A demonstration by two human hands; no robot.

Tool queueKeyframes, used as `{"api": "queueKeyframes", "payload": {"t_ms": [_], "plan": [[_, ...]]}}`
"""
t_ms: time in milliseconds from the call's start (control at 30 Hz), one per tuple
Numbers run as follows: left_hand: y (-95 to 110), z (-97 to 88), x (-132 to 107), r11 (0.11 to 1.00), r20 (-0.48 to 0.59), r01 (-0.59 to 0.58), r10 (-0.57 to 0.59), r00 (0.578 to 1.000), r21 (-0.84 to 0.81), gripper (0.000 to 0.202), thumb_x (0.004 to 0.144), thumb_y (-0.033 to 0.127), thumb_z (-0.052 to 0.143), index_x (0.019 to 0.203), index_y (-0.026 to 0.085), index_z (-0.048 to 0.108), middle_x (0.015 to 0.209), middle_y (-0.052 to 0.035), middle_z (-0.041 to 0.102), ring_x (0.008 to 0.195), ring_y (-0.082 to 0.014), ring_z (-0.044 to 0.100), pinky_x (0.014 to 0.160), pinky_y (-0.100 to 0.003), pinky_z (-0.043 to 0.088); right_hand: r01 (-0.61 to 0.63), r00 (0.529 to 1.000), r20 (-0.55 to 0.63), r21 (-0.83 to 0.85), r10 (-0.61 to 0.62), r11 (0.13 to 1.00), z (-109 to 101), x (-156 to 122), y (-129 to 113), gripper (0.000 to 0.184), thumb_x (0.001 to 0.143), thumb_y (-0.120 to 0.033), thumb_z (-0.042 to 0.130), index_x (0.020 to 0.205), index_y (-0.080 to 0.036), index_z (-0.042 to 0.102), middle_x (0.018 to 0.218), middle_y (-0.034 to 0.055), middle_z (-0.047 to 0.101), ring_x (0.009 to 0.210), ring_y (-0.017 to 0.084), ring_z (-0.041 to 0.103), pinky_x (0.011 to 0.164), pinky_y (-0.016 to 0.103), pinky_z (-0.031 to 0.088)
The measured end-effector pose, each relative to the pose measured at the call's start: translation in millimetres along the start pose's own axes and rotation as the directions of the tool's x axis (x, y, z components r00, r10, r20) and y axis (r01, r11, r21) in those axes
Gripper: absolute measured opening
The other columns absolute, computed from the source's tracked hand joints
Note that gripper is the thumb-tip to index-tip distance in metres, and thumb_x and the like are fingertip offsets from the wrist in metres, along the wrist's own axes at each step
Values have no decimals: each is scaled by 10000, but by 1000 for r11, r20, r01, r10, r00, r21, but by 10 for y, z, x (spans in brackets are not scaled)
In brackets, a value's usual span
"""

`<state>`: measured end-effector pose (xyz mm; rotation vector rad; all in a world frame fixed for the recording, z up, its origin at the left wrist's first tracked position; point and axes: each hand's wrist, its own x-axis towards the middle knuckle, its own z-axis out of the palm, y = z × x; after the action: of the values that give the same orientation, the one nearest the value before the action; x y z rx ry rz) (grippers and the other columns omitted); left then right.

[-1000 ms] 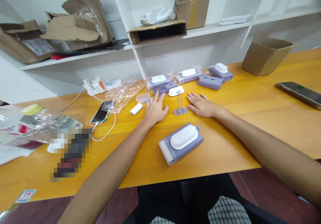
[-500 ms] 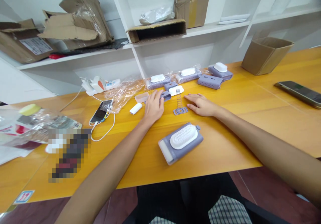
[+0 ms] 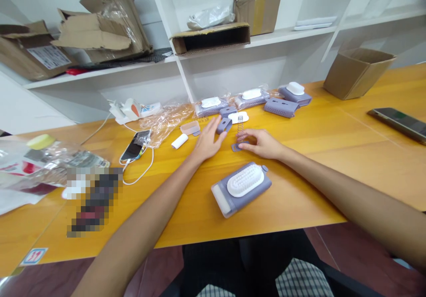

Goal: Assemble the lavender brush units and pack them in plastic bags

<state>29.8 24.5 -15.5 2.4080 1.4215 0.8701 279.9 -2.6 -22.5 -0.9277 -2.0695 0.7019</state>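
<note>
Nearest on the yellow table (image 3: 309,177) lies a purple brush (image 3: 246,180), its white bristles facing up, in the middle between the two arms. A bit farther, the right hand (image 3: 264,144) bends its thumb and fingers around the near end of a thin spring (image 3: 240,126) and a flat purple plate (image 3: 235,147). I can't tell if it pinches them tight. The left hand (image 3: 207,141) has its thumb spread from its fingers, with a small purple cup (image 3: 223,126) just between them; I can't tell if it grips the cup. Left of that hand are a white tube (image 3: 180,141) and, a little farther, a see-through pinkish lid (image 3: 190,127). Beyond the spring is a white oval piece (image 3: 244,116). Farther right lies a purple cover (image 3: 281,107) with holes. A shelf (image 3: 266,38) is at the far side.
</note>
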Motion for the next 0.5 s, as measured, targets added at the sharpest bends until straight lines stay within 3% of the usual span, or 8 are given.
{"api": "queueKeyframes", "payload": {"t_ms": [67,200,333,500], "plan": [[13,2,-14,996,78,-82,80,994,33,591,1022,358,518,1595,229,443,1684,-110,393,1536,-317,413,1256,-512,339,-23,1000,-17,50,24,998,10,5,-16,287,887,-381,739,1106,-196,751,1097,94,809,1060,268,762,1057,456,557],[25,-5,-22,995,43,-99,98,994,3,477,1005,294,543,1476,245,604,1421,-113,676,1292,-309,645,1133,-487,474,-168,985,-4,254,175,953,-74,13,-56,333,868,-407,745,1105,-173,740,1011,91,805,952,259,775,953,448,615],[24,-11,-15,995,-32,-28,24,999,-98,409,912,345,720,1311,255,735,1254,-87,770,1126,-317,723,1070,-475,520,-328,944,107,405,312,853,-236,14,-118,396,844,-369,742,1180,-159,731,783,36,770,752,213,765,765,374,655],[-95,15,24,934,-137,100,-155,978,-343,319,887,308,741,1187,209,785,1161,-90,802,1000,-285,758,996,-465,577,-427,902,243,383,356,819,-322,0,-151,498,801,-311,760,1262,-131,712,706,34,769,646,190,743,656,298,626]]}}
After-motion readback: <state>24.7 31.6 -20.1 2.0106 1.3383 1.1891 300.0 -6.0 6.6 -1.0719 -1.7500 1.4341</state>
